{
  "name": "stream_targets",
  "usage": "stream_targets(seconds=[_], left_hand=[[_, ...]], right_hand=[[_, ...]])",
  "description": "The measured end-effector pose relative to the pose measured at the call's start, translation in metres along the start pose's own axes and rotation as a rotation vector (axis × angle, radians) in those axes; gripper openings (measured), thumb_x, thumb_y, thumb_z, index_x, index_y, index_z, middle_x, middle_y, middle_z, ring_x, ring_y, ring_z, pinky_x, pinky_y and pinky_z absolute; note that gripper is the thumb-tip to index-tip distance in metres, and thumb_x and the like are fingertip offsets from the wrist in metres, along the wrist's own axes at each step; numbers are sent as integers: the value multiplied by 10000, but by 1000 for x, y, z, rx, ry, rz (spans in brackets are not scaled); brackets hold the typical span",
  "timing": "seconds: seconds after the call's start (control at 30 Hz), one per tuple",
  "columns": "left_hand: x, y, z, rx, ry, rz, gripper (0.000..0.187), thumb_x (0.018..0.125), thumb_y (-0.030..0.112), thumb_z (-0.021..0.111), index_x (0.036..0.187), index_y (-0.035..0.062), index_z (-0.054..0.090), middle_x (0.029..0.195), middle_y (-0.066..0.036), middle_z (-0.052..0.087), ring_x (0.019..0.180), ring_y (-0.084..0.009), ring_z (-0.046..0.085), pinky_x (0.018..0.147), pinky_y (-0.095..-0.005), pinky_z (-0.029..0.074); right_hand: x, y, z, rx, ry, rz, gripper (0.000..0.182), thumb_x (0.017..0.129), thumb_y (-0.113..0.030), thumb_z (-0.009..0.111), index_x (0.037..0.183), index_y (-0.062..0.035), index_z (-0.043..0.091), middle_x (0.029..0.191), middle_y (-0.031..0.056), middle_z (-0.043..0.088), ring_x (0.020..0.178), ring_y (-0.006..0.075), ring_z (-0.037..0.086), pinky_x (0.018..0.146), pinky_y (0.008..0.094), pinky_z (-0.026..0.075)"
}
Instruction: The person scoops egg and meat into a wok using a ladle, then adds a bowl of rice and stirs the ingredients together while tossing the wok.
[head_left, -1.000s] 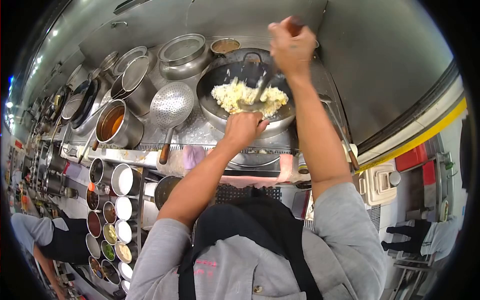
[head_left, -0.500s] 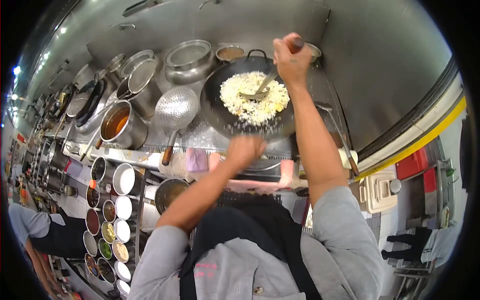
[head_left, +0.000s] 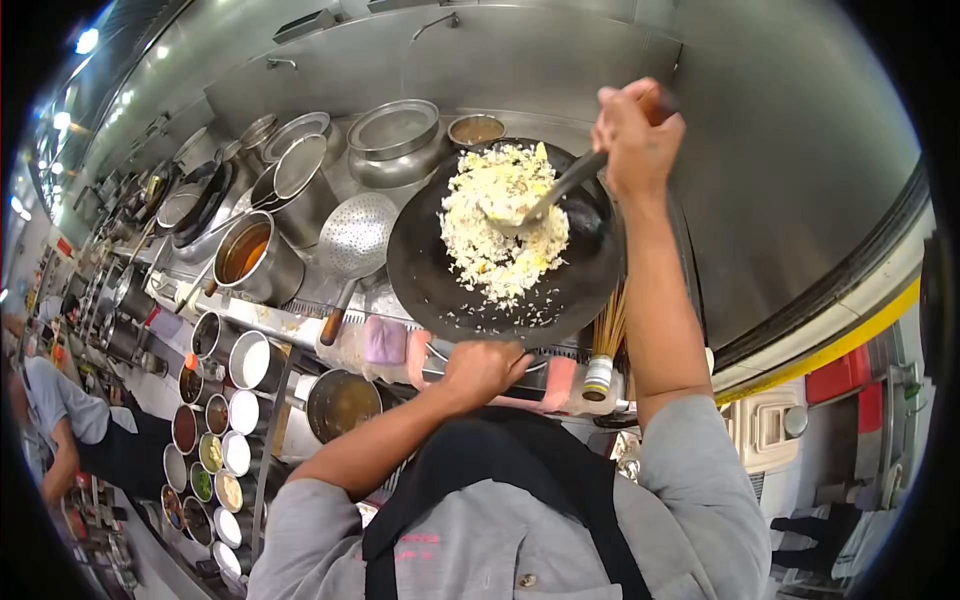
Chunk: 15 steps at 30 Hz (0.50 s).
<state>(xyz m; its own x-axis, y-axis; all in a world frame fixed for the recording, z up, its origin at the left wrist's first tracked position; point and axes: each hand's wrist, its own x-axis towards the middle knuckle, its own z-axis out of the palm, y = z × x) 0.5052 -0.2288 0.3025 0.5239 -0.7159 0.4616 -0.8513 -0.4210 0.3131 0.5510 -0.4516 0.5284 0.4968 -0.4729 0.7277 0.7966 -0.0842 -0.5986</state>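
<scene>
My right hand [head_left: 640, 140] is closed around the wooden handle of a ladle [head_left: 570, 188], raised over the right side of a black wok [head_left: 430, 285]. The ladle's bowl rests in fried rice [head_left: 500, 190] with yellow egg bits, heaped at the wok's middle and far side. Loose grains lie on the near wall. At the wok's near edge my left hand [head_left: 485, 370] is closed in a grip on the wok; the gripped part is hidden under the fingers. Left of the wok lies a perforated skimmer [head_left: 357, 235] with a wooden handle.
A lidded pot [head_left: 394, 150] and a small bowl [head_left: 477, 129] stand behind. A pot of orange-brown liquid [head_left: 243, 255] sits left, above several seasoning containers [head_left: 240, 412]. A bundled-stick brush [head_left: 606, 340] is by my right forearm. Another person [head_left: 90, 400] stands far left.
The wok has come nearer and tilted, with the rice bunched towards its far side. My left hand moved lower, my right hand rightward with the ladle. The stick brush now shows.
</scene>
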Motion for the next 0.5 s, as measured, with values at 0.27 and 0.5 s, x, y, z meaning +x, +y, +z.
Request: stream_targets(seconds=[0.27,0.5], left_hand=[[31,2,19,48,-3,-115,361,909,384,672,702,90,637,654,-141,654,603,-363,654,564,-472,521],[39,20,-14,84,-1,-22,405,910,388,690,656,90,584,612,-140,606,586,-372,637,511,-468,486]], right_hand=[[15,69,-14,-128,26,-63,232,860,-44,664,705,-71,493,566,-19,491,426,64,443,396,262,365],[20,-15,-6,37,19,135,211,853,-42,675,749,-68,494,561,-14,460,422,82,450,380,275,367]])
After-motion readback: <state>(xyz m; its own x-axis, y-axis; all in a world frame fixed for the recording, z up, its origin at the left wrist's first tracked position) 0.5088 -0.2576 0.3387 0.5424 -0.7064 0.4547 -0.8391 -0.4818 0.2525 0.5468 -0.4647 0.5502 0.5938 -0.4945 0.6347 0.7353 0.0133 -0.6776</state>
